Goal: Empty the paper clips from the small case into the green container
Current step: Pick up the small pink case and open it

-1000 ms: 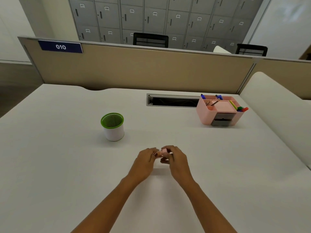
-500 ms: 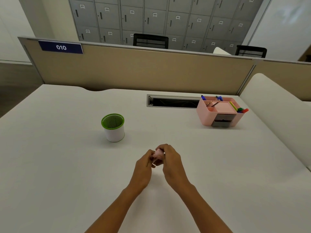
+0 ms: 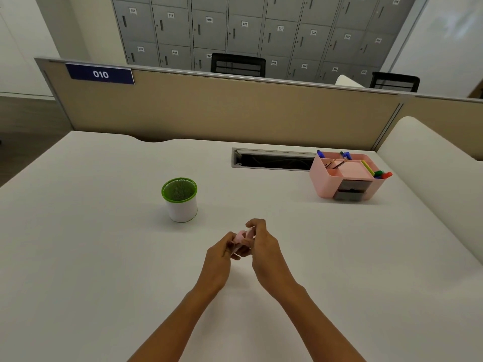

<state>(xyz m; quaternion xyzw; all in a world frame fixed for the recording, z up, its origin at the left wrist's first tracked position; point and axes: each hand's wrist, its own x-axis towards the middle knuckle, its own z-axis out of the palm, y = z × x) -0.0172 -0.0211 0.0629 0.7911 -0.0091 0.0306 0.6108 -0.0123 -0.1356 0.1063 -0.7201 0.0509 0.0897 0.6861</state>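
Two hands are closed round one small pink case [image 3: 240,236], which is held above the white desk [image 3: 104,257], near the middle and toward its near side. The case is pinched from the left by the fingers of the left hand [image 3: 219,253], while the right hand [image 3: 264,246] is curled over its top and right side; most of the case is hidden, so whether its lid is open cannot be told, and no paper clips can be seen. It is judged that the lid is being worked at.

The green container [image 3: 179,199], a white cup with a green rim and mesh lining, stands upright to the left and farther away, apart from the hands. Its mouth is unobstructed.

A spill is the main risk: if the lid gives suddenly under pressure, clips could be scattered over the desk, since the case is not over the container. A case tipped before it is carried across would cause the same loss. The cup looks light and could be knocked over by a careless approach.

A pink desk organiser [image 3: 345,178] with pens stands well apart to the right.
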